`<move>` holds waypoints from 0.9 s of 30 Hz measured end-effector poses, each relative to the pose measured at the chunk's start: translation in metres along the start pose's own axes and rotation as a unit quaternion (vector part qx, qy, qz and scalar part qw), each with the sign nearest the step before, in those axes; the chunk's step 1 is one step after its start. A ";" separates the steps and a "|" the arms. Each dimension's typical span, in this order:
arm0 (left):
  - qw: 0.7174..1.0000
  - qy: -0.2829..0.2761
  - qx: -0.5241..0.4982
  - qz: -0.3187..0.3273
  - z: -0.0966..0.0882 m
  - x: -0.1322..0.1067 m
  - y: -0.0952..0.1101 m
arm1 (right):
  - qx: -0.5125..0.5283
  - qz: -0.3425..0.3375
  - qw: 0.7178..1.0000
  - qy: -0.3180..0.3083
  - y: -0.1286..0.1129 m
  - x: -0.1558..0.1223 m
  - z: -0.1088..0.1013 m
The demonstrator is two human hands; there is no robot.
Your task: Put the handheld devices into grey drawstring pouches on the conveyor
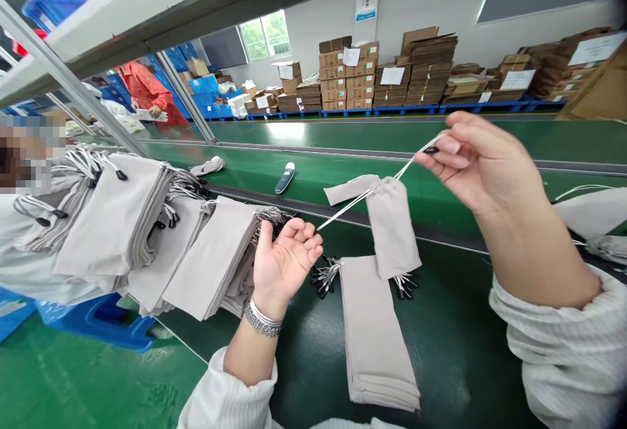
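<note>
A grey drawstring pouch (pixel 393 230) hangs in the air, its mouth gathered by white cords stretched to both sides. My right hand (pixel 482 161), raised at the right, pinches one cord end, where a black cord tip shows between the fingers. On the other side my left hand (pixel 287 259) is palm up with curled fingers on the opposite cord end; its tip is hidden. Below the pouch lies a neat stack of flat grey pouches (pixel 372 331), cords with black tips spreading from both sides of its top.
Piles of grey pouches (pixel 210 253) fill the left of the dark green table. A dark blue-and-white device (pixel 285 177) and a single pouch (pixel 351 189) lie further back. More pouches (pixel 595 213) are at the right. A person in orange (pixel 147 89) stands beyond the metal frame (pixel 183 96).
</note>
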State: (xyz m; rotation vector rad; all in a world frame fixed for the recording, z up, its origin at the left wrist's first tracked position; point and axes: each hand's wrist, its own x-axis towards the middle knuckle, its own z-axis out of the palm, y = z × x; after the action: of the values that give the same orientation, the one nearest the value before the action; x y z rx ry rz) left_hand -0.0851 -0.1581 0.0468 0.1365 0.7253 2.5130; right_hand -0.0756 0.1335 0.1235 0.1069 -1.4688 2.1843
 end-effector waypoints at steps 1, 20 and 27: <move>1.000 -0.001 -0.004 -0.002 -0.001 0.001 -0.002 | -0.015 -0.078 0.996 0.026 0.001 0.004 -0.004; 1.000 -0.011 0.004 0.002 -0.001 -0.001 -0.006 | -0.475 -0.202 0.857 0.001 0.024 0.013 -0.023; 1.000 -0.016 0.024 0.007 -0.005 0.000 -0.006 | -0.489 -0.175 0.854 -0.030 0.028 0.010 -0.019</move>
State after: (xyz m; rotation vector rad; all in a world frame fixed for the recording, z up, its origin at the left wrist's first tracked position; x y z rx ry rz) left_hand -0.0836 -0.1556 0.0392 0.1992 0.7729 2.5011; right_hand -0.0933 0.1457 0.0952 0.0761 -2.2043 0.9729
